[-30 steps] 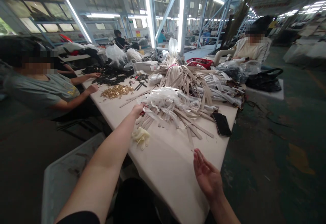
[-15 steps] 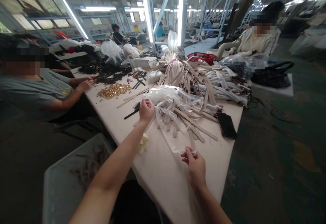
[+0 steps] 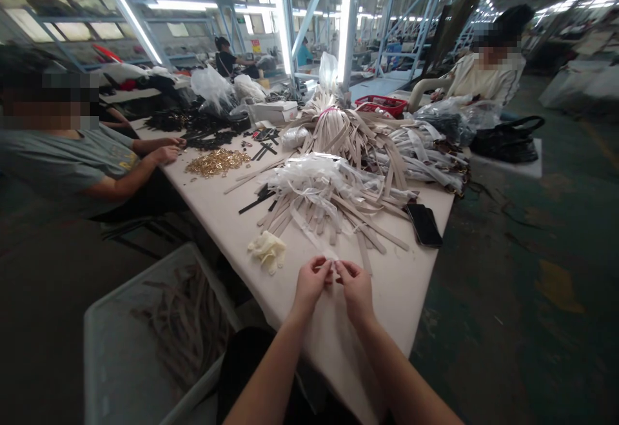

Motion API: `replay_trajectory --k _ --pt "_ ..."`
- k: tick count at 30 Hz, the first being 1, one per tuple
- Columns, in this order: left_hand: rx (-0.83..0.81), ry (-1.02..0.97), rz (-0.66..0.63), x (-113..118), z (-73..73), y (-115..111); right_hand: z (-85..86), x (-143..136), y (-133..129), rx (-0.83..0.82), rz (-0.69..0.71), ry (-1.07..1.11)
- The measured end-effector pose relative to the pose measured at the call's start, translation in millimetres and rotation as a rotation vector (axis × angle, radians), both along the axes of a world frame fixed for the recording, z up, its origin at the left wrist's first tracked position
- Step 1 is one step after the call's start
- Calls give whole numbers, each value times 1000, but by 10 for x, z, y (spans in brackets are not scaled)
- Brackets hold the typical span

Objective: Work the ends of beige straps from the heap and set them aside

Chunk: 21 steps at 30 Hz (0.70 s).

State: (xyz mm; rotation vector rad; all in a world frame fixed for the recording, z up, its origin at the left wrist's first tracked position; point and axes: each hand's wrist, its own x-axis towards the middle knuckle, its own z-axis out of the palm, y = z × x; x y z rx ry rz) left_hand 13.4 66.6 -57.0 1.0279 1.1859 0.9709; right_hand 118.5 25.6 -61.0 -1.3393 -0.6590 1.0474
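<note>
Two bare hands close together above the near end of the pale table, thumbs and fingertips almost meeting. Left hand: grip narrow, pinching the end of a strip of clear plastic. Right hand: grip equally narrow, pinching that same end from its own side. Detail between the fingertips too small to make out. Strip runs forward from the hands to a heap of clear plastic on the table; beige straps poke out from under the heap, some toward the hands. Crumpled pale-yellow glove near the left hand, not touching it. Black phone over by the right edge.

Farther back: bundle of straps gathered at the top by a pink band; white box to its left, red basket behind. Left side: pile of gold-coloured rings, black strips beyond. Co-worker in a grey shirt sits there, hands near the rings. Below the table's left edge, a translucent bin, brownish straps lying inside
</note>
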Motion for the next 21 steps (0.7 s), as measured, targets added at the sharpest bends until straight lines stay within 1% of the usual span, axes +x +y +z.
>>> replay_trajectory --k 2,4,7,9,12,13,16,18,21 --pt "96 2 9 5 52 117 34 27 36 5 83 -37" --pt "179 -8 47 -3 70 192 38 31 84 -9 146 -37" --pt "224 -9 134 -39 42 196 1 24 148 -22 211 -19" --pt "227 2 104 -75 18 147 -18 37 179 -24 281 -4" --pt "231 37 -21 -121 12 70 2 88 215 -39 398 38" --pt "227 41 -37 -131 17 54 19 106 223 -40 439 52" --pt "212 7 11 -143 32 44 57 134 228 -17 548 36" --pt "210 -19 32 -146 35 54 50 119 213 8 543 -2" --pt "226 -20 6 -146 30 66 -1 74 189 38 415 -16"
